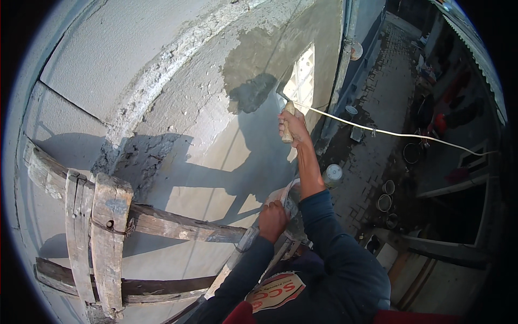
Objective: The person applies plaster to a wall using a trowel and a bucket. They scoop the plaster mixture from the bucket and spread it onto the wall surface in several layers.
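My right hand (298,128) is closed around the wooden handle of a trowel (290,109), raised against the wall beside a bright patterned opening (302,78). The trowel's metal blade is mostly hidden behind its handle and hard to make out. Lower down, my left hand (273,220) has its fingers curled at the rim of a bucket (294,201), held close to my body. What the bucket contains cannot be seen clearly. A dark, damp patch of mortar (248,56) covers part of the wall to the left of the trowel, and my shadow falls below it.
Rough wooden scaffold poles (186,225) and upright boards (110,243) stand at the lower left. A pale cable (399,133) stretches right from near the trowel. Far below lie a paved alley (386,81), a lidded pail (334,173) and several round containers (384,202).
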The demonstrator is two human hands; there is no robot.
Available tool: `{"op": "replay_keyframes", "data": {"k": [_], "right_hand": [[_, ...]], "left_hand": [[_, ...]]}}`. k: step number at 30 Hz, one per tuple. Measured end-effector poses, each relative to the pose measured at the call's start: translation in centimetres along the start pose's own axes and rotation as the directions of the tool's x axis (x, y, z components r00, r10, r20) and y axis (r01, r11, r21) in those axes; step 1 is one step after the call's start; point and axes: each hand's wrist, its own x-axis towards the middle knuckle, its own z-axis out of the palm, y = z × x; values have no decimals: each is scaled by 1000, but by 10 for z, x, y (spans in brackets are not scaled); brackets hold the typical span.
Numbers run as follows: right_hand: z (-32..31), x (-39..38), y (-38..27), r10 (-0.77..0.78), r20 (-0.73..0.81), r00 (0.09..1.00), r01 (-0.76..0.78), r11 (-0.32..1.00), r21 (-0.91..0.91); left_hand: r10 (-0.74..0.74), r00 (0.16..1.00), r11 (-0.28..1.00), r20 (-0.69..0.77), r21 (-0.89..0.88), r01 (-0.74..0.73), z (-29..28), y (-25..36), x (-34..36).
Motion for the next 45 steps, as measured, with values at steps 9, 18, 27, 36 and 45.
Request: {"op": "replay_keyframes", "data": {"k": [9, 18, 27, 36, 45], "right_hand": [[24, 15, -9, 39, 30, 999, -38, 998, -43], [-42, 115, -58, 7, -87, 996, -8, 1000, -11], [0, 59, -66, -76, 16, 997, 76, 996, -53], [28, 55, -37, -65, -41, 997, 58, 987, -151], [-20, -127, -2, -32, 87, 996, 39, 996, -80]], "left_hand": [[-33, 999, 999, 9, 6, 33, 3, -1, -1], [16, 1000, 1000, 0, 11, -16, 5, 8, 3], [-21, 1000, 999, 7, 31, 21, 0, -4, -4], [8, 1000, 1000, -17, 19, -8, 4, 3, 2], [7, 1000, 1000, -12, 30, -6, -1, 5, -1]]}}
